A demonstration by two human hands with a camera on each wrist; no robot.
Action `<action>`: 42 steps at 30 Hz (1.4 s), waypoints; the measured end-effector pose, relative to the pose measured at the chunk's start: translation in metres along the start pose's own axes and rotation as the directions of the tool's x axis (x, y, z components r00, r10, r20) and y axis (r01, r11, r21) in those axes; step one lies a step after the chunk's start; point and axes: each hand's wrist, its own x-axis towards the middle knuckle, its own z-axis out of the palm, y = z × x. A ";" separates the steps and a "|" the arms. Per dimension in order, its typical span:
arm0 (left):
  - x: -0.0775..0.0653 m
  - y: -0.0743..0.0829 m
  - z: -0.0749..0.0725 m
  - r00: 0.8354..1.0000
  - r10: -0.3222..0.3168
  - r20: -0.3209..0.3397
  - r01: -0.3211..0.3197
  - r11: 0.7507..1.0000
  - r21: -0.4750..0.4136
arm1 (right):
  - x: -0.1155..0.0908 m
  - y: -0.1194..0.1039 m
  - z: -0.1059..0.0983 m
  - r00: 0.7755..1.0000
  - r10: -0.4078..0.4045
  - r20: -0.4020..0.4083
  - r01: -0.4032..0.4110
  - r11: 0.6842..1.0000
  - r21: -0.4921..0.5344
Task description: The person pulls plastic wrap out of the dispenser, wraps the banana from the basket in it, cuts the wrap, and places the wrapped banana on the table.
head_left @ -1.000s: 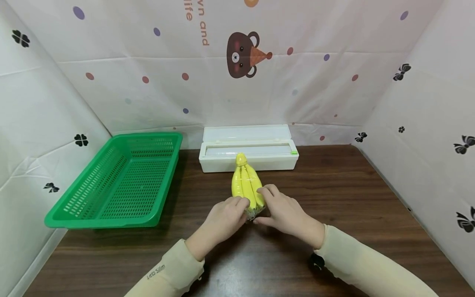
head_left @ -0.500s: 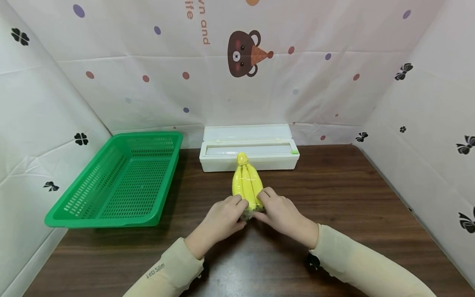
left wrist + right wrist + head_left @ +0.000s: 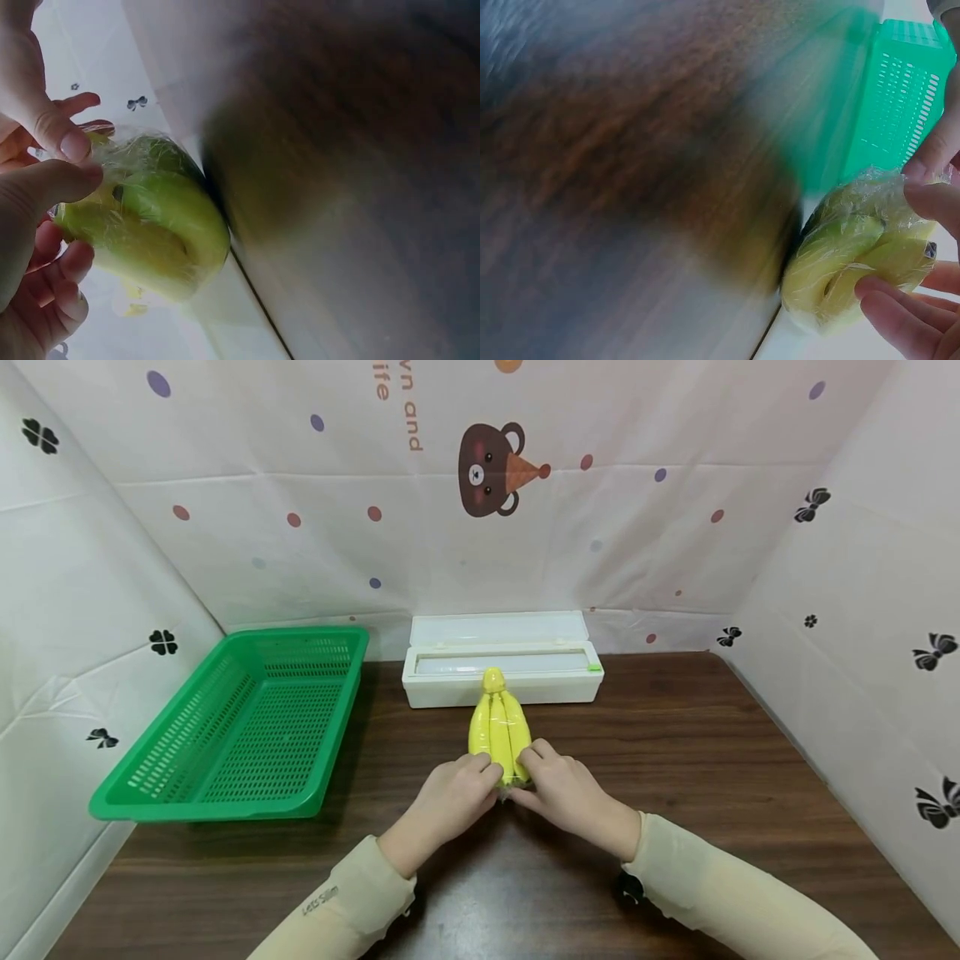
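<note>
A bunch of yellow bananas (image 3: 497,718) wrapped in clear plastic film (image 3: 146,154) lies in the middle, stem end pointing away. My left hand (image 3: 459,792) holds its near left end, fingers curled over the top. On the near right end, my right hand (image 3: 568,792) grips in the same way. Both thumbs meet close together at the crinkled film over the banana tips, as the right wrist view shows. There the bananas (image 3: 836,277) look tightly covered, with film bunched under the thumbs. The underside of the bunch is hidden.
Behind the bananas stands a long white box (image 3: 450,695) with its lid raised and a green slider (image 3: 595,667) at its right end. A green slatted basket (image 3: 300,806) stands on the left of the dark wooden table (image 3: 675,743). White printed sheeting encloses the back and sides.
The stem end has swung slightly right, so the bunch points straighter away. My right hand has shifted a little left and closer to my left hand, which stays almost in place.
</note>
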 end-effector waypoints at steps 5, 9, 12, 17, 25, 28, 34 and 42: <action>0.001 0.000 -0.001 1.000 -0.002 0.009 0.002 1.000 -0.013 | 0.000 0.000 0.000 1.000 0.004 0.017 -0.004 1.000 0.003; 0.000 -0.001 0.000 1.000 -0.009 0.007 0.009 1.000 -0.023 | 0.000 -0.001 -0.002 1.000 0.016 0.025 -0.017 0.999 0.045; -0.001 -0.001 0.001 1.000 -0.010 0.001 0.010 0.999 -0.030 | -0.001 -0.001 -0.002 0.999 0.022 0.024 -0.024 0.998 0.062; -0.001 -0.001 0.001 1.000 -0.012 -0.006 0.011 0.999 -0.041 | 0.001 -0.002 0.000 0.999 0.030 0.025 -0.031 0.999 0.042; -0.001 -0.002 0.000 1.000 0.002 -0.009 -0.003 0.998 -0.066 | 0.004 -0.004 0.000 1.000 0.011 0.023 -0.011 1.000 -0.010; -0.001 -0.003 -0.001 1.000 0.005 0.001 -0.005 0.997 -0.077 | 0.004 -0.004 0.000 1.000 0.003 0.017 -0.003 1.000 -0.018; -0.002 -0.003 -0.001 1.000 -0.003 0.028 0.006 0.995 -0.104 | 0.003 -0.002 0.001 1.000 0.002 0.019 -0.001 1.000 -0.013; -0.002 -0.002 0.000 0.999 -0.010 0.047 0.015 0.994 -0.106 | 0.002 -0.003 -0.003 0.997 0.036 0.063 -0.038 0.999 0.026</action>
